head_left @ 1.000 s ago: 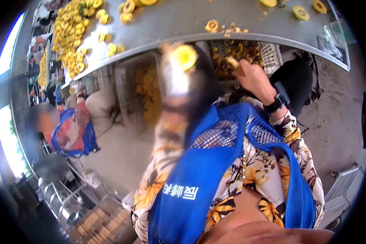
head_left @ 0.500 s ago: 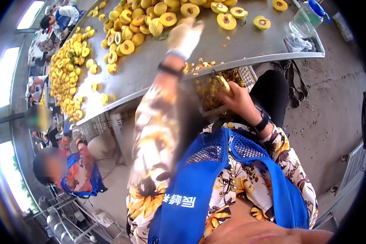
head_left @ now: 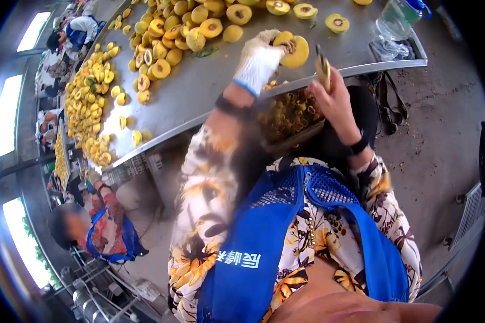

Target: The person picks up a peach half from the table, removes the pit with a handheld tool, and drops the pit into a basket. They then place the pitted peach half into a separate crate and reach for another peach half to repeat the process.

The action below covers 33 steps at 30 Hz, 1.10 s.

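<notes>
My left hand (head_left: 261, 59), in a white glove with a blue cuff, holds a halved yellow fruit (head_left: 295, 52) over the table's front edge, its cut face not clearly visible. Bare-skinned, my right hand (head_left: 333, 99) is closed around a small tool (head_left: 323, 69) with a yellowish handle, its dark tip pointing up, a little right of the fruit and apart from it. Beneath the hands, a crate of pits and scraps (head_left: 288, 116) sits below the table edge. Halved fruits (head_left: 210, 27) with brown centres are heaped on the metal table (head_left: 199, 81).
At the right table corner stand a clear jug (head_left: 396, 24) with a blue lid and a crumpled plastic bag (head_left: 390, 49). Black straps (head_left: 390, 105) hang below. A co-worker (head_left: 105, 226) in a blue apron sits at the left, near another fruit pile (head_left: 89, 97).
My left hand has moved right and down from the pile and now holds a fruit. My right hand has risen with the tool, which now points upward.
</notes>
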### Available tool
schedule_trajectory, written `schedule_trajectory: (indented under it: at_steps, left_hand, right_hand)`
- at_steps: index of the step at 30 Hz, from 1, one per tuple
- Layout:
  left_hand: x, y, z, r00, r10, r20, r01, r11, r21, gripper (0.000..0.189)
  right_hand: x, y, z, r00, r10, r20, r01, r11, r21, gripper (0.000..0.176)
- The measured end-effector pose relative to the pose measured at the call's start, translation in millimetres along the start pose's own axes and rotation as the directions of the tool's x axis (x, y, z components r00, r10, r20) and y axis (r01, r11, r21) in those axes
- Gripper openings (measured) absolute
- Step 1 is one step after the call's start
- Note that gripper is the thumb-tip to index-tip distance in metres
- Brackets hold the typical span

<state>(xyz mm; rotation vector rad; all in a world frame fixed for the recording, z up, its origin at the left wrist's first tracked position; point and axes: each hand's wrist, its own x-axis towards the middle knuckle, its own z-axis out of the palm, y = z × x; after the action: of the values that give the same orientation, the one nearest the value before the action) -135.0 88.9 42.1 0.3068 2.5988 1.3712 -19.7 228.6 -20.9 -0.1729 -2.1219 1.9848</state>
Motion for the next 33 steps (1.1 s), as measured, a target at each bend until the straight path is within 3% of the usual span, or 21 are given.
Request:
schedule_trajectory:
  at_steps: [1, 2, 4, 5, 6, 8, 10, 11, 13, 16, 18, 20, 23, 25, 27, 28, 30, 31, 32, 33]
  left_hand:
    - [-36.4, 11.7, -16.0, 0.991, 0.126, -0.04, -0.116, 0.973, 0.199, 0.028]
    - [-54.8, 4.2, -17.3, 0.987, 0.135, -0.088, -0.127, 0.988, 0.092, 0.031]
    - [-92.2, -8.0, -20.8, 0.971, 0.152, -0.184, -0.176, 0.977, -0.122, 0.041]
    - [-104.6, -6.1, -22.4, 0.985, -0.002, -0.171, -0.076, 0.889, -0.45, 0.043]
    - [-111.1, -20.0, -19.3, 0.984, -0.112, -0.137, -0.004, 0.759, -0.651, 0.044]
    - [-125.7, -54.6, -8.5, 0.957, -0.291, -0.01, 0.097, 0.351, -0.931, 0.046]
    - [-138.6, -55.6, 2.0, 0.947, -0.262, -0.187, -0.039, 0.483, -0.875, 0.045]
    - [-137.8, -58.2, 3.8, 0.939, -0.288, -0.186, -0.037, 0.453, -0.891, 0.044]
    - [-136.0, -63.7, 7.5, 0.923, -0.34, -0.182, -0.038, 0.39, -0.92, 0.042]
    - [-128.8, -74.6, 13.8, 0.912, -0.366, -0.185, -0.021, 0.41, -0.912, 0.043]
    - [-128.8, -71.9, 14.0, 0.947, -0.245, -0.206, -0.061, 0.492, -0.869, 0.04]
    - [-122.0, -78.6, 17.5, 0.951, -0.302, -0.065, -0.004, 0.199, -0.98, 0.037]
    - [-120.2, -91.0, 31.2, 0.909, -0.371, -0.191, -0.105, 0.241, -0.965, 0.035]
    - [-119.3, -96.6, 34.0, 0.904, -0.238, -0.355, -0.182, 0.538, -0.823, 0.033]
    - [-127.6, -96.3, 32.5, 0.872, -0.036, -0.488, -0.215, 0.869, -0.447, 0.034]
    - [-130.7, -96.0, 29.5, 0.848, 0.075, -0.524, -0.217, 0.952, -0.214, 0.034]
    - [-133.0, -108.6, 20.5, 0.829, 0.293, -0.476, -0.19, 0.949, 0.253, 0.035]
    - [-131.1, -114.7, 16.8, 0.91, 0.082, -0.406, -0.159, 0.974, -0.16, 0.035]
    - [-127.4, -120.8, 14.0, 0.964, -0.087, -0.25, -0.065, 0.838, -0.541, 0.035]
    - [-127.0, -122.1, 9.9, 0.982, -0.185, -0.036, 0.076, 0.563, -0.823, 0.035]
  right_hand:
    - [3.5, -5.6, 8.8, 0.999, 0.023, 0.041, -0.026, 0.995, 0.093, 0.034]
    - [4.5, -12.6, 20.1, 0.996, 0.043, 0.082, -0.063, 0.963, 0.262, 0.034]
    - [-4.4, -16.0, 33.3, 0.972, 0.108, 0.206, -0.185, 0.899, 0.397, 0.032]
    - [-8.7, -17.9, 39.7, 0.954, 0.14, 0.267, -0.252, 0.856, 0.451, 0.031]
    - [-13.2, -15.8, 47.8, 0.927, 0.18, 0.329, -0.32, 0.839, 0.44, 0.032]
    - [-23.1, -16.3, 61.3, 0.928, 0.156, 0.34, -0.254, 0.93, 0.265, 0.035]
    - [-29.5, -24.1, 66.7, 0.962, -0.028, 0.273, 0.054, 0.995, -0.088, 0.036]
    - [-32.9, -24.4, 67.8, 0.956, -0.134, 0.261, 0.205, 0.941, -0.268, 0.037]
    - [-37.1, -14.8, 62.8, 0.946, -0.104, 0.307, 0.215, 0.91, -0.355, 0.032]
    - [-44.4, -7.0, 50.2, 0.906, -0.018, 0.423, 0.215, 0.88, -0.423, 0.028]
    - [-48.2, -8.0, 50.0, 0.902, -0.012, 0.431, 0.223, 0.868, -0.443, 0.025]
    - [-51.6, -9.3, 50.9, 0.896, -0.029, 0.442, 0.247, 0.862, -0.442, 0.022]
    - [-55.1, -11.5, 52.6, 0.896, 0.034, 0.442, 0.211, 0.845, -0.492, 0.021]
    - [-56.6, -12.0, 52.9, 0.884, 0.081, 0.46, 0.183, 0.845, -0.503, 0.022]
    - [-58.7, -14.6, 54.2, 0.87, 0.101, 0.483, 0.177, 0.85, -0.496, 0.023]
    - [-59.7, -17.7, 54.6, 0.861, 0.099, 0.499, 0.183, 0.855, -0.485, 0.024]
    - [-61.5, -22.5, 55.0, 0.841, 0.114, 0.529, 0.175, 0.867, -0.466, 0.024]
    - [-61.4, -24.1, 54.4, 0.829, 0.133, 0.544, 0.162, 0.874, -0.459, 0.024]
    - [-61.6, -24.1, 53.6, 0.816, 0.15, 0.558, 0.149, 0.879, -0.453, 0.024]
    - [-62.3, -22.1, 53.7, 0.806, 0.17, 0.568, 0.144, 0.873, -0.465, 0.024]
